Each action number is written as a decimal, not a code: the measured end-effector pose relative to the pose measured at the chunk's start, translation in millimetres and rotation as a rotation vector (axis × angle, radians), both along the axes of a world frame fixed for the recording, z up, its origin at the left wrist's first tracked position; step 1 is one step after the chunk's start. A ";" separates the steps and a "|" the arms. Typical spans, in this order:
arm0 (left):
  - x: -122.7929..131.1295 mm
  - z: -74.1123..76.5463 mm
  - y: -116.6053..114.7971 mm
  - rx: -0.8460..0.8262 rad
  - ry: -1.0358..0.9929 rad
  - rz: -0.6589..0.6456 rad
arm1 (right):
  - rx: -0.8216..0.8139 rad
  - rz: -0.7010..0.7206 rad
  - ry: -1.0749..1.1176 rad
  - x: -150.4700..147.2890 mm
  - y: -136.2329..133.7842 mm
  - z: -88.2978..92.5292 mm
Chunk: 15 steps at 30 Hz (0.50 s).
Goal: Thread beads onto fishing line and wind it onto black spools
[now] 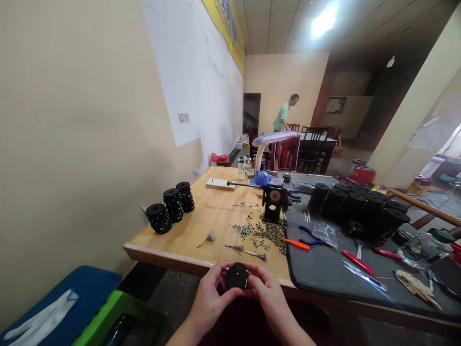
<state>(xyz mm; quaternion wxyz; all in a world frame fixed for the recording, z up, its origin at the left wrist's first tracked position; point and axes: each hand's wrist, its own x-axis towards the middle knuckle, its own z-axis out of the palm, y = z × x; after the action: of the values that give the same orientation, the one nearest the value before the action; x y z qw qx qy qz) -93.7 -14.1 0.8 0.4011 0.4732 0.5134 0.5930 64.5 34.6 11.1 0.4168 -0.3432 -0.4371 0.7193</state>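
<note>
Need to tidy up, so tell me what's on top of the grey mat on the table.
On the grey mat: black spools, a clear bag, a blue-handled tool and a red-handled tool. Whatever sits behind the spools is covered.

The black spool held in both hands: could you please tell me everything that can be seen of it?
The spool is a small, round, matte black disc, foam-like in look, with a tiny yellowish mark near its centre and a green fleck at its lower right edge. Its flat face is turned toward the camera. It is off the surface, just in front of the wooden table's near edge. The fingertips of the left hand and right hand touch its sides. Its back is hidden.
</note>
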 end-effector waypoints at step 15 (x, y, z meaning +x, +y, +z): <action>-29.5 16.3 9.7 0.054 -0.160 0.093 | -0.030 0.009 -0.081 5.3 6.8 -21.0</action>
<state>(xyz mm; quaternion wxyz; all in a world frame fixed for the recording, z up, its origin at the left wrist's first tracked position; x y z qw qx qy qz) -123.2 -4.3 17.1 0.3999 0.4107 0.4852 0.6603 69.8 41.4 -10.0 0.3905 -0.3761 -0.4444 0.7131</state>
